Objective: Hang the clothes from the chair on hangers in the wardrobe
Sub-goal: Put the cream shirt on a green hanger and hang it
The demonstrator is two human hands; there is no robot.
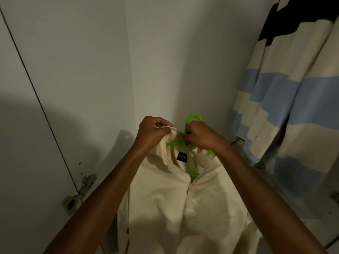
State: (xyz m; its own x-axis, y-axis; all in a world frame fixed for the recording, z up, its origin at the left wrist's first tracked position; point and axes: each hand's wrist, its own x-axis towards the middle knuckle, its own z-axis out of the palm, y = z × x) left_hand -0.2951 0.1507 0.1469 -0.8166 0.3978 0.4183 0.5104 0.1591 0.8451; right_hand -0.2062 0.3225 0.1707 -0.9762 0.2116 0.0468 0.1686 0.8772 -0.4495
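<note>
Left hand (154, 132) pinches shirt (170, 195) collar open; right hand (199, 137) grips green hanger (190, 123) neck, seating it inside the shoulders.

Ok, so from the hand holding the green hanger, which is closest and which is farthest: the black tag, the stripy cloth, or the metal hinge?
From the right hand in the head view:
1. Black label, just below it inside the collar.
2. Striped cloth, hanging off to the right.
3. Metal hinge, far down on the left door.
</note>
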